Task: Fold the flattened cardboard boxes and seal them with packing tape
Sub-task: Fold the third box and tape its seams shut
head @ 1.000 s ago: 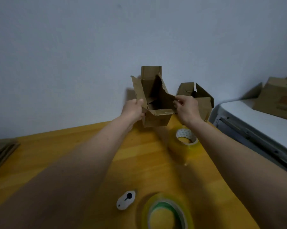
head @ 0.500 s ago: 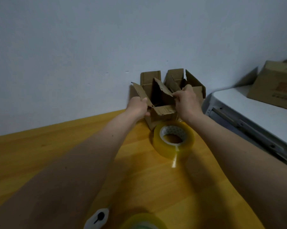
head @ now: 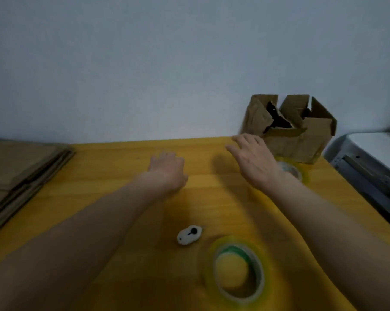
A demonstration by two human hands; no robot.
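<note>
Two opened cardboard boxes (head: 295, 140) with raised top flaps stand side by side against the wall at the table's far right corner. My right hand (head: 254, 161) hovers just left of them, fingers spread and holding nothing. My left hand (head: 168, 168) is over the table further left, fingers relaxed and empty. A stack of flattened cardboard boxes (head: 16, 167) lies at the far left. One tape roll (head: 290, 170) sits in front of the boxes, partly hidden by my right wrist. A second tape roll (head: 238, 272) lies near me.
A small white cutter (head: 189, 235) lies on the yellow wooden table (head: 99, 176) between my arms. A white-topped grey unit (head: 369, 162) adjoins the table's right edge. A plain wall runs along the far side.
Both hands have let go of the box, which now stands beside the other box by the wall, and drawn back left over the table. The view has swung left, bringing the flat stack in.
</note>
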